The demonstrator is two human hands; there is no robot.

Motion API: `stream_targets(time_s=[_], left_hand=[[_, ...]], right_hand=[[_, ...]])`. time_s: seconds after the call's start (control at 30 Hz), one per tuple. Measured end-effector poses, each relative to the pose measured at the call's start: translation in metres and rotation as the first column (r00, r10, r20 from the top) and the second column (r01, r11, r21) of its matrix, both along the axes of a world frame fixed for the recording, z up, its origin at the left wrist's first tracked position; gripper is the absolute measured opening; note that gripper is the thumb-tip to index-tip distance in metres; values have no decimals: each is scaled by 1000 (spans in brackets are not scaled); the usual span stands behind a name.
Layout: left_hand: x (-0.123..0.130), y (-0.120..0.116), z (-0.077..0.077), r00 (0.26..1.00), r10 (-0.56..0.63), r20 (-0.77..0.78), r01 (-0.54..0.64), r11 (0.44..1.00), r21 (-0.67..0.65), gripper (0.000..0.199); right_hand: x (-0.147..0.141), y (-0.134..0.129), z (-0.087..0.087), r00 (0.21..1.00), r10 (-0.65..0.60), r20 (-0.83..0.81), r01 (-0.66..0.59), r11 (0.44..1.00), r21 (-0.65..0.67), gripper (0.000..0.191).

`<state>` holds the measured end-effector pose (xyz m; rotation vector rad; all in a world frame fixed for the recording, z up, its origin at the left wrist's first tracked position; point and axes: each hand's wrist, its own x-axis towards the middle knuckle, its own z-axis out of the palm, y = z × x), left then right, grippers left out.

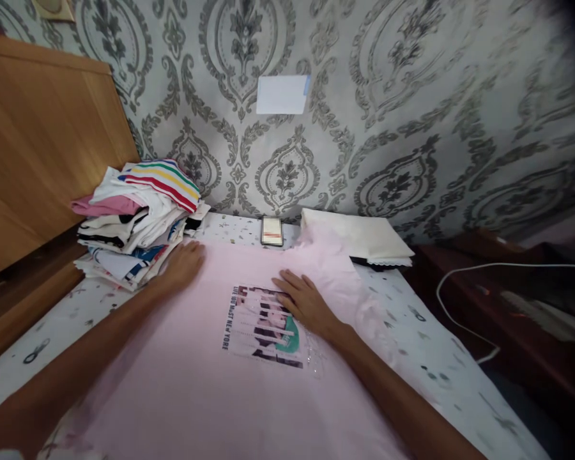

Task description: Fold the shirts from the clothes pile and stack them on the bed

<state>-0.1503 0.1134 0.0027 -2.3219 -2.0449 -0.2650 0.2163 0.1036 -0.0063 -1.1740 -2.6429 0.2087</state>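
Note:
A pale pink T-shirt (pixel 182 377) with a printed picture and lettering lies spread across the patterned sheet. My left hand (pixel 184 263) rests on its far left edge, fingers stretched out, close beside a stack of folded clothes (pixel 138 223). On the print's upper right corner lies my right hand (pixel 309 303), flat with fingers spread. Neither hand grips anything. Toward the far right the shirt's fabric is wrinkled and bunched.
A folded cream cloth (pixel 359 233) lies at the back right, and a small framed card (pixel 271 231) sits by the wall. A wooden panel (pixel 52 140) stands on the left. A white cable (pixel 460 271) loops over dark furniture at right. White paper (pixel 282 94) hangs on the wall.

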Motion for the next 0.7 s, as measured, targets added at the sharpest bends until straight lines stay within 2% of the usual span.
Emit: stream_targets(time_s=[0.03, 0.1, 0.17, 0.23, 0.27, 0.33, 0.43, 0.53, 0.63, 0.7], left_hand=[[18, -4, -3, 999, -37, 31, 36, 999, 23, 48], [60, -11, -9, 968, -221, 116, 217, 975, 50, 48], [100, -13, -16, 890, -424, 169, 422, 905, 51, 49], [126, -7, -20, 847, -503, 175, 507, 862, 20, 52], [131, -2, -20, 855, -491, 165, 499, 866, -8, 53], [126, 13, -18, 903, -410, 133, 421, 905, -69, 54], [96, 34, -12, 958, -273, 88, 281, 956, -86, 53], [74, 40, -8, 973, -224, 60, 227, 973, -44, 52], [87, 30, -5, 981, -188, 56, 189, 982, -24, 51], [115, 22, -4, 964, -256, 76, 258, 966, -25, 51]], right_hand=[[-2, 0, 1, 1000, 1, 11, -1, 1000, -4, 48], [-8, 1, 4, 999, 10, 39, -10, 1000, -14, 48], [-12, 4, 6, 998, 24, 63, -22, 999, -23, 49], [-10, 10, 6, 997, 27, 66, -26, 999, -23, 49], [-6, 14, 5, 998, 18, 58, -17, 1000, -16, 49], [10, 23, 3, 999, -32, 34, 32, 999, 8, 48], [43, 37, -1, 990, -139, 5, 139, 990, 39, 46], [68, 43, -3, 985, -173, -20, 174, 984, 49, 45], [70, 36, -4, 985, -161, -63, 165, 984, 67, 44], [62, 28, -4, 988, -128, -81, 134, 988, 71, 45]])
